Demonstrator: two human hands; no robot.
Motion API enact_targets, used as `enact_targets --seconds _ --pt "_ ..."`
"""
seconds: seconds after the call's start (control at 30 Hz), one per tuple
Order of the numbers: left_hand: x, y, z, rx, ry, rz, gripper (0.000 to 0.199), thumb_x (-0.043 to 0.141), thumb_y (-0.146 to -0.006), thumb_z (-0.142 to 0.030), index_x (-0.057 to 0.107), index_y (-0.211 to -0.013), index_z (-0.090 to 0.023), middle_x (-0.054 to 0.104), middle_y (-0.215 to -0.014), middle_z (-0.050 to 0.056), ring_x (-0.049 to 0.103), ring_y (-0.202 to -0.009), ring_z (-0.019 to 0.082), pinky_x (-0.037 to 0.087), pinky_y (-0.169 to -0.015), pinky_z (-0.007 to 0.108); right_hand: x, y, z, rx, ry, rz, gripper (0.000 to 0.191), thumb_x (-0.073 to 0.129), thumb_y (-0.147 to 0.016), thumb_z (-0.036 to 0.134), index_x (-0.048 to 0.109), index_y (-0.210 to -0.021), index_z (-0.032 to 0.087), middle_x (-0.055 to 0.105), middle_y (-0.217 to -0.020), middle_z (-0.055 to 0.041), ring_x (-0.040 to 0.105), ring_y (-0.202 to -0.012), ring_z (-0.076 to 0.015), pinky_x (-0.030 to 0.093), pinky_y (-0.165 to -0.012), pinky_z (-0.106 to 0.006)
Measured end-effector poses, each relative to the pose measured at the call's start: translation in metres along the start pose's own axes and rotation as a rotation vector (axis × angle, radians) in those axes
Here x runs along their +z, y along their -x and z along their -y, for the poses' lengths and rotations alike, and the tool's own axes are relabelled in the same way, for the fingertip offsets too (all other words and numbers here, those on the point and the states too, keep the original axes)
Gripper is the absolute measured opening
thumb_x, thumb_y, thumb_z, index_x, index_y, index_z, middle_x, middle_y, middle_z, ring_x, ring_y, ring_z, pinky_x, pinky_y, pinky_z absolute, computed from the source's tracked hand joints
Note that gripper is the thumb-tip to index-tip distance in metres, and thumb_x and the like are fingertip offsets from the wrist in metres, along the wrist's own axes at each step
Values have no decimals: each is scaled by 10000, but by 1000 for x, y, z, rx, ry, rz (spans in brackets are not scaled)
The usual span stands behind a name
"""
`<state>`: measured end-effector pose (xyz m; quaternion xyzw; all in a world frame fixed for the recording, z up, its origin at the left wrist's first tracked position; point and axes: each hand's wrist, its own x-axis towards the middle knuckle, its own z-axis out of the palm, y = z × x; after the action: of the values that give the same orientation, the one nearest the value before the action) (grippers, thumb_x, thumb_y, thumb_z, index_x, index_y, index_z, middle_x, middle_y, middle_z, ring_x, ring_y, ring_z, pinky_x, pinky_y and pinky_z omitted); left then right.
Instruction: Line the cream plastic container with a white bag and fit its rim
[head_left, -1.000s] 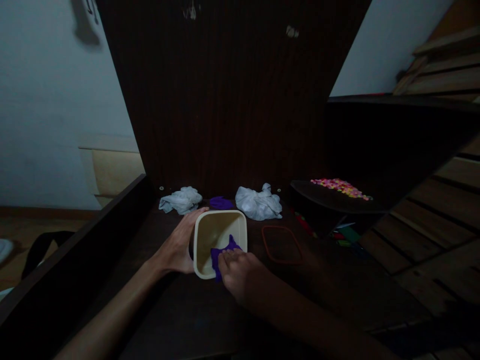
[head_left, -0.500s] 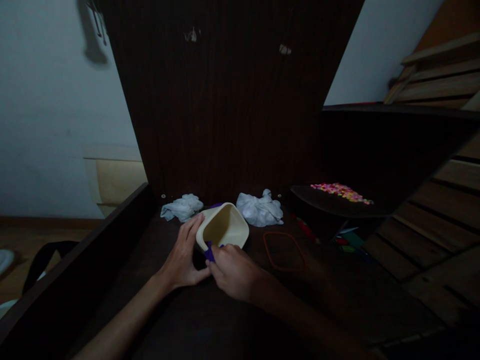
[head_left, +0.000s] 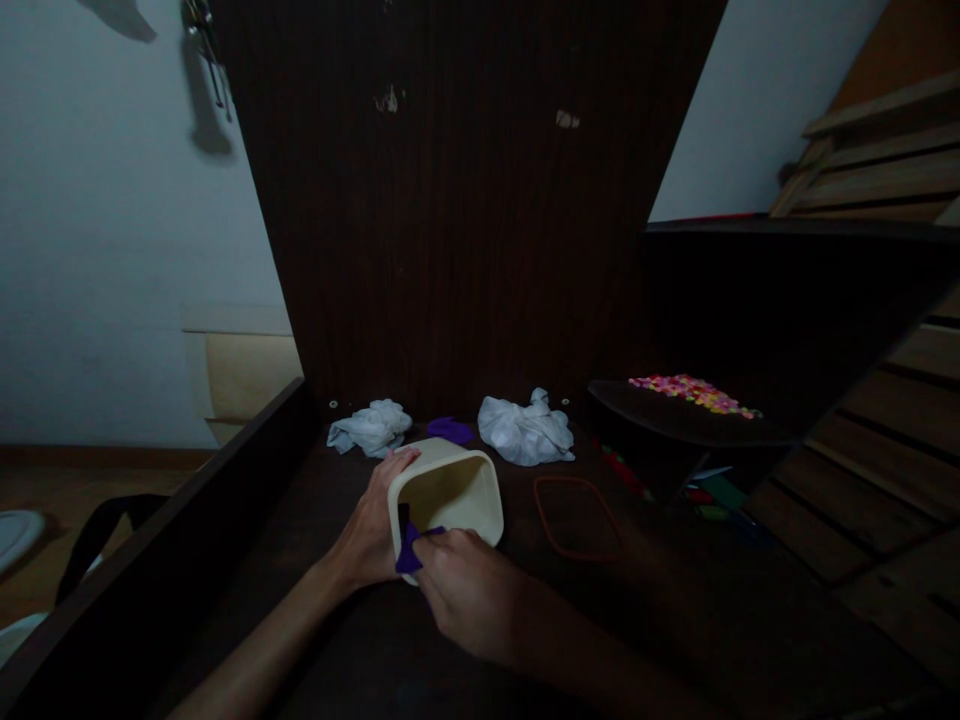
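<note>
A cream rectangular container point(head_left: 442, 453) lies tipped on the dark tabletop, its mouth turned towards me. My left hand point(head_left: 373, 520) grips its left side, fingers over the top edge. In my right hand point(head_left: 469, 585) a purple cloth point(head_left: 409, 553) is pinched, pressed at the lower left of the container's rim and inside wall. Part of the cloth is hidden by my fingers. Just right of the container lies a thin reddish-brown rounded-rectangular ring point(head_left: 577, 557), apart from both hands.
Along the back panel lie a crumpled whitish cloth point(head_left: 371, 428), a purple piece of fabric point(head_left: 450, 430) and a knotted whitish bundle point(head_left: 527, 430). Many small colourful pieces point(head_left: 694, 392) sit on a dark corner shelf point(head_left: 622, 400) at the right. A raised board point(head_left: 247, 470) edges the left side.
The container's mouth has tilted lower and towards me, uncovering the purple fabric behind it. My right hand has moved slightly down with its cloth. The whole view has shifted a little.
</note>
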<state>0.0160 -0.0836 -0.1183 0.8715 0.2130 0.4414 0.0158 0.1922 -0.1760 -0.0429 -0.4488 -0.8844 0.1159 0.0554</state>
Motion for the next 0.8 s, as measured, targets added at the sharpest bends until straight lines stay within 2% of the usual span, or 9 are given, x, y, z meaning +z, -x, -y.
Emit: enact_targets --seconds 0.1,0.2,0.37,0.47,0.6,0.7,0.8 --pt "0 -1 3 13 -32 2 1178 835 -688 -491 143 -1584 -168 449 -1473 260 471 -1368 459 363 -1144 665 -5 7 -7 -21 -1 46 277 489 -839 90 650 -1064 103 735 -1039 -136 701 -911 -241 524 -795 -324" --pt "1 1 5 9 -22 -10 1235 861 -639 -528 149 -1586 -176 451 -1477 259 484 -1351 472 383 -1130 665 -4 11 -8 -67 -17 63 354 506 -836 126 649 -1152 56 694 -1208 -195 662 -1110 -282 514 -964 -359" --pt "0 2 4 2 -1 -41 1041 790 -744 -419 203 -1572 -185 471 -1461 239 492 -1352 439 412 -1118 639 5 9 -3 -141 -39 82 648 548 -843 228 481 -1414 -70 470 -1481 -311 500 -1367 -356 409 -1149 -422" --pt "-1 1 4 24 2 -42 980 760 -772 -402 221 -1561 -185 485 -1436 234 499 -1345 424 428 -1108 627 8 3 -1 -178 -2 191 881 650 -782 257 310 -1477 -164 312 -1531 -392 343 -1460 -417 298 -1219 -447" --pt "-1 1 6 66 3 -32 1050 800 -726 -457 221 -1558 -181 502 -1414 239 502 -1339 436 418 -1108 635 5 -15 -2 -119 -19 332 1043 754 -712 297 249 -1469 -212 210 -1542 -432 221 -1492 -465 242 -1239 -487" --pt "0 2 6 66 3 -47 1084 821 -689 -497 242 -1552 -186 512 -1411 237 508 -1329 448 427 -1095 639 -2 -31 -4 -94 -26 369 1051 784 -700 358 310 -1463 -188 244 -1544 -419 257 -1479 -474 270 -1223 -509" --pt "2 3 5 84 3 -63 1101 826 -676 -525 248 -1549 -185 523 -1397 238 518 -1318 454 427 -1086 658 -9 -47 -6 -59 45 485 786 761 -731 413 597 -1308 -95 542 -1393 -350 492 -1352 -445 409 -1132 -497"
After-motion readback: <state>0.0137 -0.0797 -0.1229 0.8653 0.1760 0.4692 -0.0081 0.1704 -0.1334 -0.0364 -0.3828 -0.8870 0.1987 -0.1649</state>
